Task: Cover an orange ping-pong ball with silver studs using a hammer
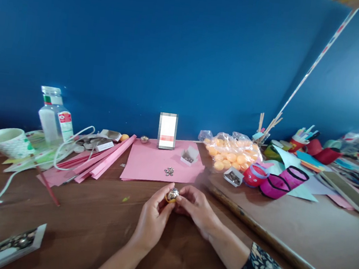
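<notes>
Between my two hands is an orange ball (172, 195), its upper part covered in shiny silver tacks or studs. The fingers of my left hand (156, 210) are closed around its left side. From the right, my right hand (197, 207) pinches it with thumb and fingers; whether a tack is between them is too small to tell. Just beyond, a small pile of silver tacks (169, 171) lies on pink paper (143, 163). A small white box (190, 155) on the same paper holds more of them. Farther back sits a studded silver ball (144, 139).
A bag of orange balls (234, 154) lies right of the paper, near another tack box (233, 177) and purple cuffs (286, 182). A wooden rod (266, 230) runs along the right. At left stand a paper cup (10, 143) and a bottle (52, 116). A phone (167, 131) leans behind.
</notes>
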Tool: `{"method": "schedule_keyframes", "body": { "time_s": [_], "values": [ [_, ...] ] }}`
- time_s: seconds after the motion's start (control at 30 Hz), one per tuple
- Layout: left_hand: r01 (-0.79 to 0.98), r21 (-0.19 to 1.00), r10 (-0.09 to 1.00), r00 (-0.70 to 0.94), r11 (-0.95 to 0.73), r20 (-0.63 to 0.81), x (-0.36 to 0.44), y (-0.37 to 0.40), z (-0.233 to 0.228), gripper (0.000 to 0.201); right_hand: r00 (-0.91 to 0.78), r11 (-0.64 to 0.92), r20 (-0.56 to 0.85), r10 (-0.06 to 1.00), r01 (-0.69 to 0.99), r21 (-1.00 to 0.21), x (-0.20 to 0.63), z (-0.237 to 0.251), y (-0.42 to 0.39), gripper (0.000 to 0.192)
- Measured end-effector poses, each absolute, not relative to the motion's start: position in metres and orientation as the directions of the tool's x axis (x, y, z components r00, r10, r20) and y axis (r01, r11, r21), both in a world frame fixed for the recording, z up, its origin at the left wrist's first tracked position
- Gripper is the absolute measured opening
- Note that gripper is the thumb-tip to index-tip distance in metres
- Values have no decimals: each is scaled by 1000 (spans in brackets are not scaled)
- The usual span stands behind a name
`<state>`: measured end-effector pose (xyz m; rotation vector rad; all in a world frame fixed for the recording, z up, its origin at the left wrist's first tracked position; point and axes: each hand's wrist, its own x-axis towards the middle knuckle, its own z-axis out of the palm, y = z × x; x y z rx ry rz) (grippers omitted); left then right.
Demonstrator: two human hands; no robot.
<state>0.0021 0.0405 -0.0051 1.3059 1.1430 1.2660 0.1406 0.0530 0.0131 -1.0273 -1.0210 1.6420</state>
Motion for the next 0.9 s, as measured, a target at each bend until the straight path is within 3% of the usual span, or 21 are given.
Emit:
{"method": "schedule_keyframes", "body": {
  "time_s": [0.13, 0.53, 0.7, 0.9],
  "values": [
    [-140, 990, 999, 32, -10, 15, 4, 40, 1, 51, -225, -214, -150, 963, -295, -931, 140, 12, 54, 32],
    [-205, 976, 995, -56, 70, -83, 5, 40, 12, 46, -256, -75, -19, 967, -210, -975, 134, 12, 50, 35],
    [-175, 983, 998, -19, 62, -67, 3, 40, 10, 45, -254, -74, -21, 967, -199, -977, 134, 12, 51, 34],
    [-330, 942, 998, 30, 60, -53, 3, 40, 2, 38, -216, -86, -38, 976, -219, -972, 137, 15, 50, 32]
  ]
}}
